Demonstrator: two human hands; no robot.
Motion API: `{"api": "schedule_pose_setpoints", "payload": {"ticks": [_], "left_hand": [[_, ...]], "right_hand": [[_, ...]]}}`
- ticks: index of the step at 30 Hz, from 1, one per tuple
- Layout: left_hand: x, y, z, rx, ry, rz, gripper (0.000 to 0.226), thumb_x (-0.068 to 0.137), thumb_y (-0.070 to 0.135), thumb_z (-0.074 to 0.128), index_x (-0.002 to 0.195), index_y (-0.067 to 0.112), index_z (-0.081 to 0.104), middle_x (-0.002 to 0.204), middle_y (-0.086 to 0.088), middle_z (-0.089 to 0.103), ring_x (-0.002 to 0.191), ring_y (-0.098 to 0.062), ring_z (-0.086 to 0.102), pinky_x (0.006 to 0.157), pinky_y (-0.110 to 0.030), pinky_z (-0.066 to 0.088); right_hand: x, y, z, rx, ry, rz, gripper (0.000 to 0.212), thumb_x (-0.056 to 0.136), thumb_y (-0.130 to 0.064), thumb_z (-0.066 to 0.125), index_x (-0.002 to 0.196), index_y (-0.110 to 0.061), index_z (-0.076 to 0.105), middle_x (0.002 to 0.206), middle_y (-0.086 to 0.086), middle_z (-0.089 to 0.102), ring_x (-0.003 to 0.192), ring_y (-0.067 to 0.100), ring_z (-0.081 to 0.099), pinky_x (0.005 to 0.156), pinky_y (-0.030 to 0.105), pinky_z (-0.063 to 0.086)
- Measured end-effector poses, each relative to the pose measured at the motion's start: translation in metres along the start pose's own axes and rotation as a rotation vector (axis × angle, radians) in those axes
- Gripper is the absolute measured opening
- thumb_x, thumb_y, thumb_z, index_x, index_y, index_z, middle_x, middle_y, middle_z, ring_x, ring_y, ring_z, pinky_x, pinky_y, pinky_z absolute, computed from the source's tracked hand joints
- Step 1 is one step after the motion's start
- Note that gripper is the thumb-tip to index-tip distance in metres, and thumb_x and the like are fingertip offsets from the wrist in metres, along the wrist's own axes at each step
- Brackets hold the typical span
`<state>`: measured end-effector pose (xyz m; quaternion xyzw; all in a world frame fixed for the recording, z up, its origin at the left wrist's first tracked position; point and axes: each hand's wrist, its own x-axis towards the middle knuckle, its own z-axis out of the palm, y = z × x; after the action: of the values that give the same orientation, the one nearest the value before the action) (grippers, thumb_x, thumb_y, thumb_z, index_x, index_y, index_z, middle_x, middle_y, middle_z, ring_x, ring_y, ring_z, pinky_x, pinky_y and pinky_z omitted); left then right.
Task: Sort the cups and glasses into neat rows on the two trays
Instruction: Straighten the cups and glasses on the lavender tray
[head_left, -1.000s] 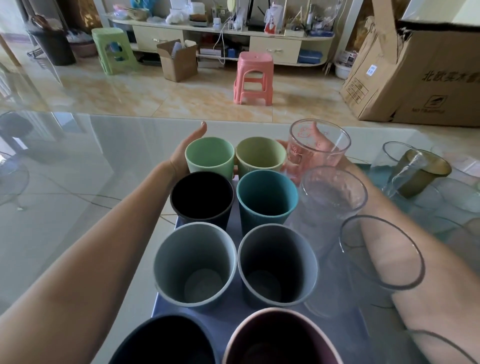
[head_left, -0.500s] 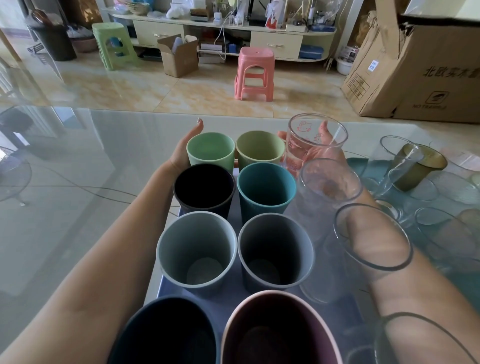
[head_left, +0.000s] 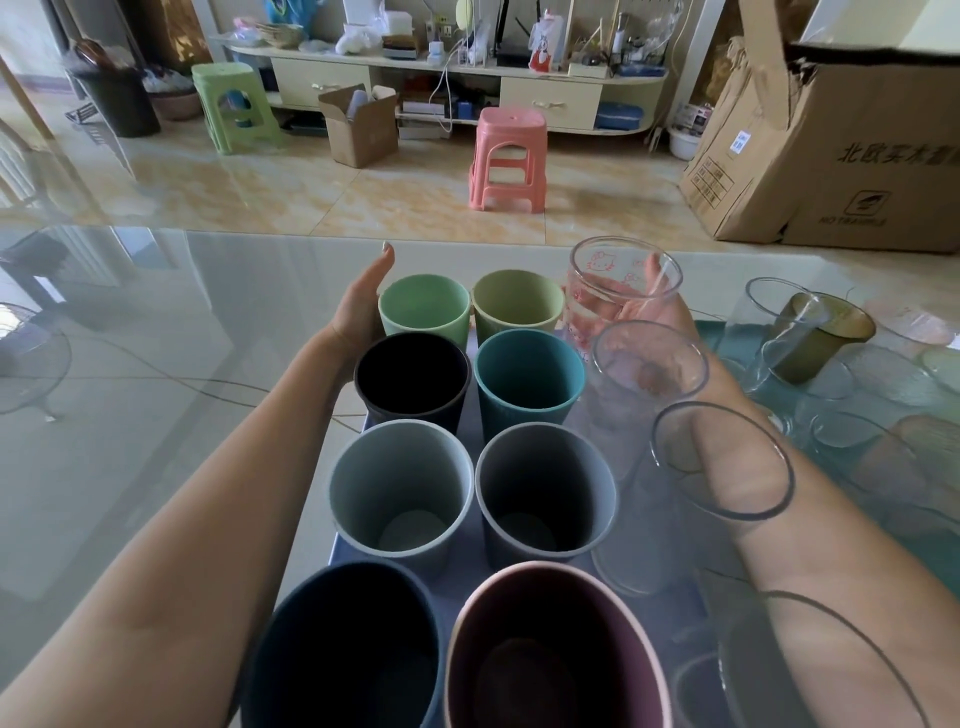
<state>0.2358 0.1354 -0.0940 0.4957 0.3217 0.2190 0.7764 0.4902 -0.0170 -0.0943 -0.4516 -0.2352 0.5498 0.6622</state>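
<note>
Left hand (head_left: 363, 306) lies flat with straight fingers against the far side of the light green cup (head_left: 423, 306), which stands at the far end of the blue tray (head_left: 470, 441) on the glass desk (head_left: 156, 364). The right hand (head_left: 657, 306) is behind the clear glass with pink cat pictures (head_left: 621, 291), seen through it; its fingers look spread along the glass, but whether they curl round it cannot be told. The colored cups stand in two straight rows on the blue tray: light green and yellow-green cup (head_left: 517, 304) far off, then black cup (head_left: 413, 376) and teal cup (head_left: 530, 379), then two gray ones, then a dark blue and a pink one close by. Clear glasses make a third line beside them, just by the right arm. More glasses and an olive cup (head_left: 821, 332) sit in a looser bunch on the green tray (head_left: 711, 332) to the right. This step looks like tidying the far end of the rows. Next, the pink cat glass needs a gentle nudge into line, then the green tray needs sorting.
</note>
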Motion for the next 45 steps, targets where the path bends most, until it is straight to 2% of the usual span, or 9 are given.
{"api": "schedule_pose_setpoints", "payload": {"ticks": [3, 7, 10, 13, 19, 29, 33, 40, 45], "left_hand": [[-0.017, 0.006, 0.005, 0.044, -0.035, 0.021, 0.083, 0.088, 0.068, 0.020, 0.105, 0.004, 0.069, 0.112, -0.021, 0.064, 0.102, -0.035, 0.061, 0.098, -0.043, 0.042], [-0.044, 0.016, 0.015, 0.056, 0.037, 0.085, 0.068, 0.093, 0.060, 0.020, 0.113, 0.012, 0.065, 0.112, -0.015, 0.066, 0.099, -0.030, 0.063, 0.091, -0.041, 0.047], [-0.067, 0.022, 0.021, 0.099, 0.140, 0.132, 0.048, 0.097, 0.048, 0.030, 0.108, 0.015, 0.064, 0.109, -0.010, 0.062, 0.084, -0.018, 0.064, 0.080, -0.030, 0.049], [-0.084, 0.017, 0.026, 0.298, 0.305, 0.140, 0.038, 0.096, 0.034, 0.043, 0.126, 0.013, 0.050, 0.121, -0.008, 0.051, 0.094, -0.021, 0.056, 0.080, -0.031, 0.045], [-0.094, 0.015, 0.038, 0.568, 0.483, 0.050, 0.027, 0.091, 0.032, 0.051, 0.106, 0.009, 0.049, 0.076, -0.006, 0.045, 0.063, -0.018, 0.046, 0.056, -0.025, 0.043], [-0.077, 0.013, 0.038, 0.735, 0.534, 0.123, 0.028, 0.086, 0.026, 0.051, 0.110, 0.012, 0.053, 0.100, -0.010, 0.060, 0.092, -0.027, 0.060, 0.075, -0.035, 0.050], [-0.075, 0.017, 0.038, 0.774, 0.561, 0.175, 0.005, 0.083, 0.021, 0.050, 0.083, 0.016, 0.052, 0.084, -0.009, 0.054, 0.076, -0.022, 0.051, 0.068, -0.031, 0.040], [-0.073, 0.023, 0.038, 0.790, 0.613, 0.183, 0.014, 0.081, 0.016, 0.047, 0.068, 0.018, 0.046, 0.078, -0.011, 0.052, 0.071, -0.022, 0.048, 0.063, -0.033, 0.042], [-0.071, 0.022, 0.040, 0.765, 0.611, 0.174, 0.011, 0.085, 0.020, 0.050, 0.090, 0.012, 0.056, 0.093, -0.011, 0.060, 0.083, -0.026, 0.056, 0.070, -0.034, 0.048]], "right_hand": [[-0.007, -0.013, 0.005, -0.121, 0.088, 0.006, 0.083, 0.090, -0.067, 0.015, 0.083, -0.013, 0.077, 0.096, 0.009, 0.072, 0.094, 0.026, 0.066, 0.092, 0.043, 0.047], [-0.034, -0.033, 0.018, -0.256, 0.126, -0.045, 0.075, 0.092, -0.063, 0.004, 0.102, -0.019, 0.064, 0.112, 0.007, 0.062, 0.111, 0.030, 0.057, 0.084, 0.044, 0.049], [-0.058, -0.040, 0.026, -0.409, 0.211, -0.097, 0.066, 0.094, -0.061, 0.007, 0.109, -0.027, 0.062, 0.116, 0.003, 0.063, 0.124, 0.030, 0.051, 0.106, 0.053, 0.037], [-0.085, -0.038, 0.032, -0.613, 0.264, -0.137, 0.061, 0.097, -0.055, 0.008, 0.137, -0.026, 0.043, 0.144, 0.004, 0.045, 0.138, 0.026, 0.033, 0.115, 0.049, 0.022], [-0.125, -0.029, 0.031, -0.862, 0.313, -0.185, 0.062, 0.095, -0.057, 0.014, 0.149, -0.028, 0.021, 0.158, -0.004, 0.018, 0.145, 0.020, 0.017, 0.118, 0.047, 0.017], [-0.170, -0.018, 0.034, -0.761, 0.234, -0.123, 0.049, 0.097, -0.051, 0.022, 0.143, -0.036, 0.031, 0.155, -0.006, 0.027, 0.141, 0.019, 0.028, 0.116, 0.047, 0.025], [-0.181, -0.022, 0.038, -0.704, 0.199, -0.090, 0.052, 0.095, -0.054, 0.022, 0.143, -0.037, 0.031, 0.153, -0.004, 0.031, 0.141, 0.019, 0.029, 0.115, 0.046, 0.028], [-0.192, -0.027, 0.050, -0.721, 0.183, -0.104, 0.045, 0.099, -0.043, 0.022, 0.143, -0.034, 0.031, 0.152, -0.004, 0.031, 0.138, 0.016, 0.031, 0.104, 0.033, 0.034], [-0.194, -0.027, 0.052, -0.696, 0.185, -0.084, 0.040, 0.100, -0.043, 0.023, 0.137, -0.037, 0.037, 0.133, -0.011, 0.042, 0.129, 0.013, 0.040, 0.096, 0.031, 0.039]]}}
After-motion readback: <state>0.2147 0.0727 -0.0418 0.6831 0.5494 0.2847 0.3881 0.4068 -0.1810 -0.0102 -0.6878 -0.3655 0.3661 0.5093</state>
